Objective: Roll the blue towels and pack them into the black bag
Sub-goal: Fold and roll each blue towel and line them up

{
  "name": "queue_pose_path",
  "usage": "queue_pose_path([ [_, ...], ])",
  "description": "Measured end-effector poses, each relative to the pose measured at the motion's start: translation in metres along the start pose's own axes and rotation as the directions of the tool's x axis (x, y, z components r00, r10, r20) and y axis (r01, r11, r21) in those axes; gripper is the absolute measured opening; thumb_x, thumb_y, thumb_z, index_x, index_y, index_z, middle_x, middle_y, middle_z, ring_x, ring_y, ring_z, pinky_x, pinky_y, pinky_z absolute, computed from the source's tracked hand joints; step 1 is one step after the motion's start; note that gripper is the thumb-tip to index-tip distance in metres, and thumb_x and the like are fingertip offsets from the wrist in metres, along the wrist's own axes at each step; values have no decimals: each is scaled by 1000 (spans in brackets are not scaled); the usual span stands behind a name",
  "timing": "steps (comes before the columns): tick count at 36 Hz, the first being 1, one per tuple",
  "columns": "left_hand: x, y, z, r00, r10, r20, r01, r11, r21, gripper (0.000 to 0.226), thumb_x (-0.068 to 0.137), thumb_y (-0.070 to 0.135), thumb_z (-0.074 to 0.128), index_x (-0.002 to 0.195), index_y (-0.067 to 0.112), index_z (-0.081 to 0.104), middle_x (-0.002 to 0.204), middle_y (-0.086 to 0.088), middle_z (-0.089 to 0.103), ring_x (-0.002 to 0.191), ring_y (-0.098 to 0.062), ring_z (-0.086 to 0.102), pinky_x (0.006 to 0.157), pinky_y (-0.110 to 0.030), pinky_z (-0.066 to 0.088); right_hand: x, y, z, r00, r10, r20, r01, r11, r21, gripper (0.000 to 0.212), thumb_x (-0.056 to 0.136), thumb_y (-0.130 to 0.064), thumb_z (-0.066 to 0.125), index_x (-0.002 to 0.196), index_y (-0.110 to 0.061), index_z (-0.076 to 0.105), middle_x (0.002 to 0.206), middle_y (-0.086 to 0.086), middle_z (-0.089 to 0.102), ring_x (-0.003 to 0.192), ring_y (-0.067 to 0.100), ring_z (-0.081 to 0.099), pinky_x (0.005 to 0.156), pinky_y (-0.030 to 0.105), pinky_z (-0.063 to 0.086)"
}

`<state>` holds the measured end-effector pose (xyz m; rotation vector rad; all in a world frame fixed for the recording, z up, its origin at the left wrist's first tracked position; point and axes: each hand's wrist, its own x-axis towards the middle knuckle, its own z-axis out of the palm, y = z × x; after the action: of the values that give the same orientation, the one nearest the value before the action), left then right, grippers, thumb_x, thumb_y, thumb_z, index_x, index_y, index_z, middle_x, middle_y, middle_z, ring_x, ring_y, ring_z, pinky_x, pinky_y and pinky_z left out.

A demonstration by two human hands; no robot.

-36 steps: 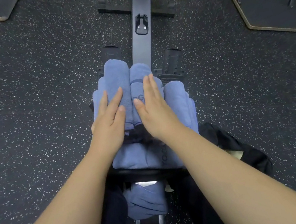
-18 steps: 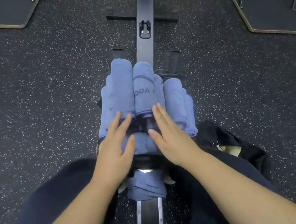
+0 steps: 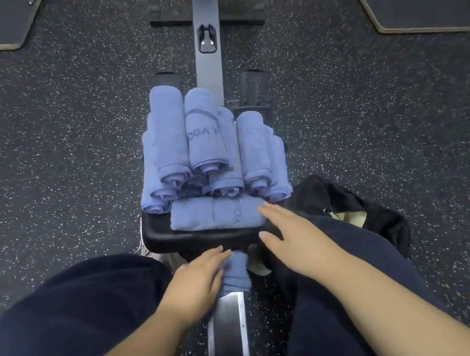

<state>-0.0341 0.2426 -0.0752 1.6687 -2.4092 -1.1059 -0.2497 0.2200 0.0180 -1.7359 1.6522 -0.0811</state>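
Towels [image 3: 206,142], rolled, sit stacked on the rower seat [image 3: 156,236]; the black bag [image 3: 355,205] lies right. Right hand [image 3: 292,239] flat, fingers relaxed; left hand [image 3: 194,279] seemingly touches a loose towel [image 3: 236,273], grip unclear. A nudge could topple rolls.

Rolled blue towels [image 3: 204,145]: stacked lengthwise in a pile, spiral ends facing the viewer; one roll shows grey lettering (partly legible, "OGA"). One more roll [image 3: 218,216] lies crosswise against the pile's near end. A loose, unrolled blue towel [image 3: 235,276] lies bunched nearer still. Black bag [image 3: 356,211]: on the floor to the right, slumped, mouth open.
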Motion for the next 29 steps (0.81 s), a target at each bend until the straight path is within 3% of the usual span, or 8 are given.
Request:
queue_pose_path([
  [4,9,-1,13,997,-12,74,8,998,63,78,78,51,4,143,30,42,153,9,35,138,-13,36,109,-30,34,6,3,4,999,47,4,-47,999,23,53,100,-25,46,149,-16,30,156,-1,27,143,9,22,107,11,11],
  [7,15,-1,24,991,-23,133,4,990,138,51,98,30,23,149,34,26,158,12,22,144,-9,22,113,-31,26,8,2,3,997,79,28,-80,996,43,52,100,-28,45,149,-18,30,155,-2,29,142,10,25,109,17,17],
  [13,16,-5,31,990,-19,142,-16,971,239,51,101,15,37,148,31,27,156,11,23,145,-12,19,112,-32,20,11,-3,6,993,76,86,-80,996,45,52,100,-29,44,149,-21,29,154,-4,31,140,10,28,107,18,21],
  [16,17,-13,36,990,138,12,-135,947,292,48,76,20,66,120,31,53,115,10,65,114,-16,61,94,-26,39,11,-7,6,992,51,111,-55,998,35,52,101,-28,44,149,-21,28,154,-4,31,141,10,26,107,18,20],
  [21,17,-12,33,978,208,13,-201,921,333,60,38,21,86,88,33,53,78,18,55,76,-5,57,80,-20,28,10,-13,11,990,24,136,-28,999,21,50,100,-26,45,148,-21,31,150,-1,39,136,14,34,104,21,26],
  [23,15,-8,26,968,246,-47,-219,921,321,61,37,25,86,84,33,47,75,19,53,71,-3,56,77,-19,28,10,-15,14,989,20,147,-22,1000,13,50,99,-24,47,147,-21,34,148,-1,41,134,15,39,106,23,29],
  [26,9,3,7,942,284,-177,-246,947,208,37,66,50,66,84,30,41,74,17,48,69,-2,47,71,-18,25,10,-20,18,986,0,167,1,1000,-10,47,97,-20,49,143,-20,42,143,0,49,127,16,47,104,25,34],
  [29,4,19,-19,910,289,-296,-269,957,106,23,75,43,47,88,23,50,76,11,52,72,-8,47,66,-19,20,7,-30,20,984,-37,173,44,998,-34,38,93,-18,53,131,-18,53,128,4,59,116,21,54,93,26,39],
])
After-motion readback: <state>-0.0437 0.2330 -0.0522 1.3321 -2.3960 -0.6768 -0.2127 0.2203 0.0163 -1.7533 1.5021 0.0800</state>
